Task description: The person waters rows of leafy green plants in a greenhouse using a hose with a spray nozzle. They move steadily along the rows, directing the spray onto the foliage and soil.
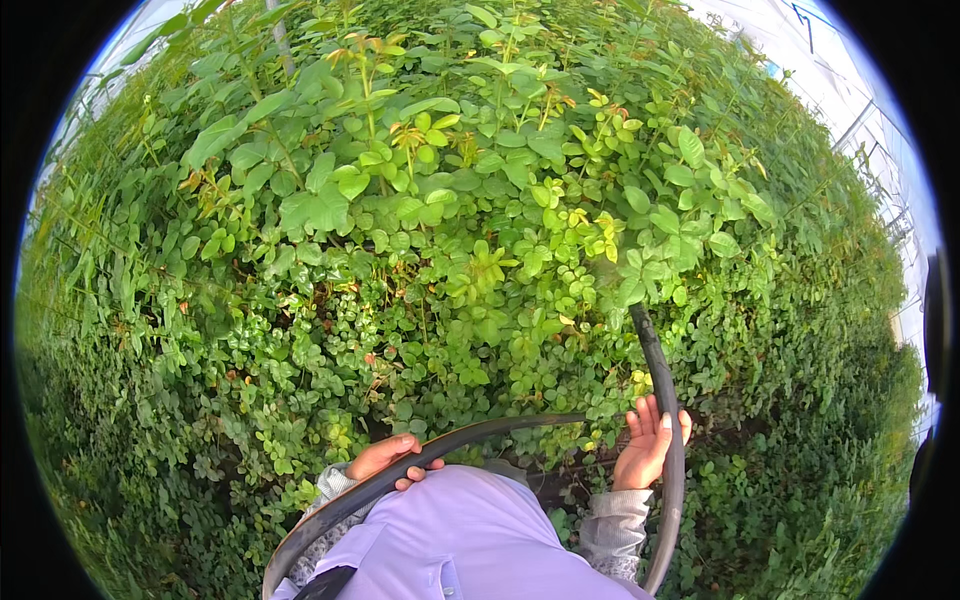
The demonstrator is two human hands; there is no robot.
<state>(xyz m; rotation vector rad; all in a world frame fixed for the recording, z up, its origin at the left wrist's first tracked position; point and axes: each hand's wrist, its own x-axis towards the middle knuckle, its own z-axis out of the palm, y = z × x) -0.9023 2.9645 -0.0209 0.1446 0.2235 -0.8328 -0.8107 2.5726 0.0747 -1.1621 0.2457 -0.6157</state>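
A thick black hose [670, 457] comes out of the leaves at the right and runs down past my right side. My right hand [651, 442] is against it, palm up, the thumb over the hose and a fingertip showing on its far side. Another length of black hose [360, 491] curves from the lower left across my front into the foliage. My left hand [401, 459] is wrapped around this length, thumb above and fingertips below. Whether both lengths are one hose cannot be seen. Above the hands stand dense leafy plants, likely roses [480, 277], with some reddish young shoots.
Foliage surrounds me on both sides and ahead. A grey post [280, 37] rises among the plants at the upper left. White sheeting [810, 52] with a metal frame shows at the upper right. Dark ground [551, 484] is partly visible between my hands, below the leaves.
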